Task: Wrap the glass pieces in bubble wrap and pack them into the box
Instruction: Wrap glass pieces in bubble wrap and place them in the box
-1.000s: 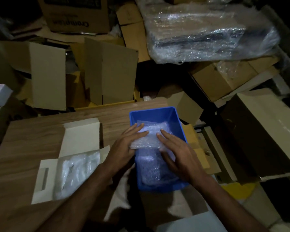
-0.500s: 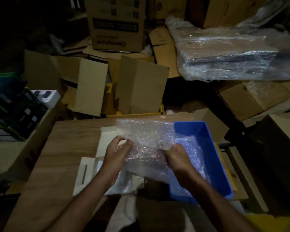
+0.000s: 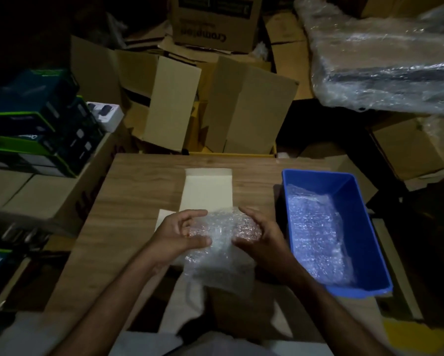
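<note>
Both my hands hold a bubble-wrap bundle (image 3: pixel 220 250) over the wooden table (image 3: pixel 138 196), just above the open white box (image 3: pixel 206 188). My left hand (image 3: pixel 179 232) grips the bundle's left end with curled fingers. My right hand (image 3: pixel 259 235) curls round its right end. What the wrap contains is hidden. To the right stands a blue plastic bin (image 3: pixel 364 227) with more bubble wrap (image 3: pixel 315 240) lying inside. Most of the white box lies hidden under the bundle and my hands.
Open cardboard cartons (image 3: pixel 244 109) crowd the floor behind the table. Stacked dark product boxes (image 3: pixel 36 124) sit at the left on a brown carton. A large plastic-wrapped package (image 3: pixel 385 68) lies at the upper right. More cartons (image 3: pixel 408 147) stand right of the bin.
My hands lifted a bubble-wrap piece out of the blue bin and carried it left over the white box. The camera view swung left too.
</note>
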Demonstrator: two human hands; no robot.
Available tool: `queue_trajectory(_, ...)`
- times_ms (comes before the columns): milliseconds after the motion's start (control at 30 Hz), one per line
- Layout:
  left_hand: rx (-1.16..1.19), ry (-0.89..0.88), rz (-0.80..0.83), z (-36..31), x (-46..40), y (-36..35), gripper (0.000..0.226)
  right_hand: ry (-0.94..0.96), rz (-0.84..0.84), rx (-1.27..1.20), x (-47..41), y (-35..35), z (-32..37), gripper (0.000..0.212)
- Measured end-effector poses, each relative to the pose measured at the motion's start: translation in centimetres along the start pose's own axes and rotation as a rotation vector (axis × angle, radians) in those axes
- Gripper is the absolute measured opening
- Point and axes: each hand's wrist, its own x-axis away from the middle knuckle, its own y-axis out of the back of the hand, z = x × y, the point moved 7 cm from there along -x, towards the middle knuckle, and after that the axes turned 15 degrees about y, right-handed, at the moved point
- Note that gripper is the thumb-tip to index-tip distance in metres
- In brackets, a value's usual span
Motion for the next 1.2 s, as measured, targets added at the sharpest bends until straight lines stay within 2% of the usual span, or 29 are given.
queue_trajectory(100, -0.208, -0.019, -0.139, -0.8, -0.1, 0.8, 0.061, -0.024, 0.061, 0.079, -0.1, -0.6, -0.1, 0.071)
queue_trajectory(167, -0.350, -0.053, -0.189, -1.1, 0.1, 1.1, 0.043, -0.032, 0.119, 0.221, -0.3, -0.9, -0.1, 0.065)
queue_trajectory(233, -0.452, -0.148, -0.236, -1.3, 0.6, 1.6, 0.024, 0.000, 0.211, 0.395, -0.7, -1.1, 0.0, 0.042)
queue_trajectory(300, -0.528, -0.255, -0.245, -1.5, 1.2, 2.3, 0.028, 0.046, 0.235, 0.383, -1.2, -1.3, 0.3, 0.019)
queue_trajectory(367, -0.447, -0.294, -0.082, -1.5, 1.7, 2.6, 0.028, 0.053, 0.208, 0.212, -1.7, -1.2, 0.8, 0.014)
queue_trajectory(433, -0.314, -0.209, 0.159, -1.0, 1.8, 2.3, 0.024, -0.025, 0.214, -0.081, -1.7, -1.5, 1.1, 0.010)
queue_trajectory(467, -0.279, -0.172, 0.199, -0.7, 1.7, 2.2, 0.029, -0.068, 0.209, -0.243, -1.7, -1.8, 1.2, 0.011)
queue_trajectory(533, -0.216, -0.123, 0.083, -0.5, 0.9, 2.7, 0.041, -0.115, 0.111, -0.406, -1.8, -2.4, 0.8, 0.025)
queue_trajectory(600, -0.038, -0.092, -0.094, -0.5, 0.4, 3.4, 0.047, -0.161, -0.034, -0.415, -1.8, -2.9, -0.3, 0.046)
queue_trajectory(667, 0.103, -0.103, -0.199, -0.2, 0.3, 3.4, 0.055, -0.146, -0.076, -0.378, -1.2, -3.8, -1.1, 0.072)
queue_trajectory(767, 0.145, -0.135, -0.199, 0.6, 0.6, 2.8, 0.082, -0.019, -0.069, -0.422, -0.6, -4.6, -1.8, 0.100)
queue_trajectory(833, 0.115, -0.166, -0.150, 0.8, 0.9, 2.7, 0.079, 0.057, -0.058, -0.390, -0.5, -4.5, -1.4, 0.102)
queue_trajectory(933, -0.009, -0.135, -0.037, 0.8, 1.4, 2.9, 0.067, 0.121, 0.047, -0.285, -0.7, -4.4, -1.2, 0.084)
queue_trajectory(1033, -0.054, -0.090, 0.048, 1.2, 1.8, 3.0, 0.079, 0.088, 0.140, -0.147, -0.6, -4.1, -2.0, 0.073)
queue_trajectory(1100, -0.162, -0.085, -0.025, 1.3, 1.7, 2.9, 0.073, 0.146, 0.183, 0.063, -1.0, -4.0, -1.8, 0.059)
queue_trajectory(1200, -0.435, -0.178, -0.235, 1.0, 1.4, 3.3, 0.037, 0.352, 0.271, 0.198, -1.2, -4.8, -0.8, 0.018)
